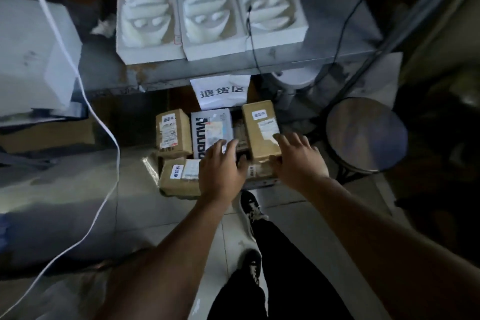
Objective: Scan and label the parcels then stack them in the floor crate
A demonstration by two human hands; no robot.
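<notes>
While the parcels sit packed in the floor crate [262, 182] under the shelf, the left hand [220, 171] spreads relaxed fingers over the grey printed box [211, 128], and the right hand [298, 161] clasps the tall brown parcel [261, 125].

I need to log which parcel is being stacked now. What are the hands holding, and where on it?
The right hand grips the tall brown parcel at its near right edge. The left hand lies flat over the grey printed box, gripping nothing.
</notes>
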